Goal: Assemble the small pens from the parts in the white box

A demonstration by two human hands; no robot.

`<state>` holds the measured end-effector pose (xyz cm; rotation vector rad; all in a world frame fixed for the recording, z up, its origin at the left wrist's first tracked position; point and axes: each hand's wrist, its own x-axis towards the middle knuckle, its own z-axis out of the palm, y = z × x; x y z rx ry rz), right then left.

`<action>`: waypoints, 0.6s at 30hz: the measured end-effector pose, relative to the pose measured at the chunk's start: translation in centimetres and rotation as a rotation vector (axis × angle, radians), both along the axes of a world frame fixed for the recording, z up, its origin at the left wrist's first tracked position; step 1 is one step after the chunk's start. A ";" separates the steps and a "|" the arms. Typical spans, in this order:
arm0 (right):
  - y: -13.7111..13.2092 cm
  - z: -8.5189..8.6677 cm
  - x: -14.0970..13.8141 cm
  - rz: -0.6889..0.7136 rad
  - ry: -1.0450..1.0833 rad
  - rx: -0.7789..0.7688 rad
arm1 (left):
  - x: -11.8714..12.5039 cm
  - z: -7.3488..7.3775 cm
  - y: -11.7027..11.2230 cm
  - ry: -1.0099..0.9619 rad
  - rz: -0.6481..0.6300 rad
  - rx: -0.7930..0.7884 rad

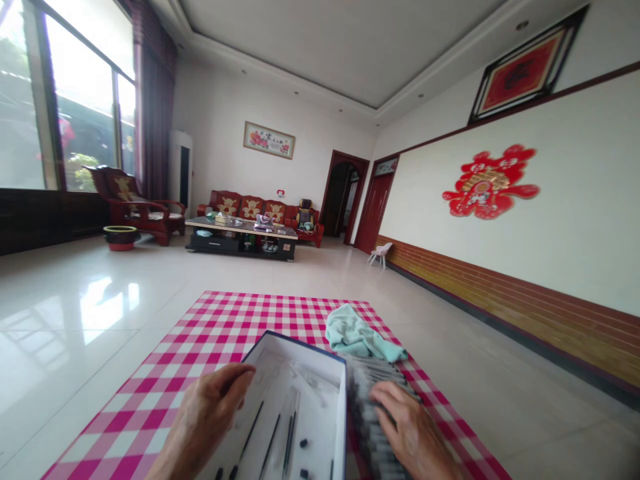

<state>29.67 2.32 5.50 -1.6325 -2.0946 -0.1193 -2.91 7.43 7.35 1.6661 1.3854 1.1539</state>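
Note:
A white box [306, 345] with a dark blue rim lies in front of me. Inside it are several thin black sticks [271, 445], clear tubes [294, 404] and small black caps [303, 443]. My left hand [213, 407] is at the box's left rim, fingers bent and pressed together; whatever they may hold is hidden. To the right of the box lies a pile of clear tubes with dark ends [367, 400], blurred. Over this pile is my right hand [410, 427], its fingers bent and apart, with nothing visible in them.
Everything rests on a pink-and-white checked cloth [165, 360]. A mint-green towel [357, 333] lies crumpled beyond the tubes. Farther off on the tiled floor stand a low table [240, 243], a wooden sofa [235, 200], an armchair [135, 207] and a small chair [381, 253].

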 end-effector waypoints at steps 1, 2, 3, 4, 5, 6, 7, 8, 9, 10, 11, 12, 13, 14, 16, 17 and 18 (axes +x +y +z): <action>0.5 0.6 -1.1 0.024 0.004 -0.008 | -0.1 0.2 0.0 0.020 0.024 0.011; 1.1 1.1 -2.4 0.052 0.004 -0.019 | -0.1 0.4 -0.1 0.042 0.033 0.022; 1.9 1.4 -3.7 0.080 -0.003 -0.039 | -0.2 0.4 -0.1 0.062 0.037 0.031; 2.7 1.5 -5.1 0.104 -0.027 -0.066 | -0.2 0.4 -0.1 0.080 0.035 0.036; 3.7 1.4 -6.5 0.135 -0.079 -0.112 | -0.1 0.4 -0.1 0.098 0.027 0.039; 4.7 1.1 -7.8 0.168 -0.158 -0.166 | -0.1 0.4 -0.2 0.119 0.020 0.041; 5.6 0.7 -9.0 0.191 -0.252 -0.216 | 0.0 0.3 -0.2 0.142 0.018 0.042; 6.5 0.2 -10.0 0.218 -0.289 -0.242 | 0.1 0.3 -0.2 0.163 0.019 0.043; 7.3 -0.3 -10.9 0.240 -0.321 -0.260 | 0.2 0.4 -0.2 0.182 0.020 0.044; 7.9 -0.7 -11.7 0.258 -0.351 -0.277 | 0.2 0.5 -0.2 0.198 0.020 0.044; 8.4 -1.1 -12.3 0.271 -0.373 -0.288 | 0.3 0.6 -0.2 0.210 0.019 0.044; 8.7 -1.5 -12.7 0.278 -0.399 -0.299 | 0.3 0.7 -0.3 0.218 0.017 0.046; 8.9 -1.7 -13.0 0.279 -0.425 -0.307 | 0.3 0.8 -0.3 0.225 0.012 0.050; 9.0 -1.9 -13.2 0.278 -0.448 -0.312 | 0.3 0.9 -0.3 0.231 0.005 0.055; 9.0 -2.2 -13.2 0.279 -0.480 -0.313 | 0.3 1.1 -0.4 0.244 -0.009 0.065; 8.9 -2.2 -13.1 0.283 -0.491 -0.312 | 0.3 1.1 -0.5 0.250 -0.016 0.068; 8.8 -2.3 -13.0 0.290 -0.499 -0.310 | 0.3 1.1 -0.5 0.254 -0.025 0.070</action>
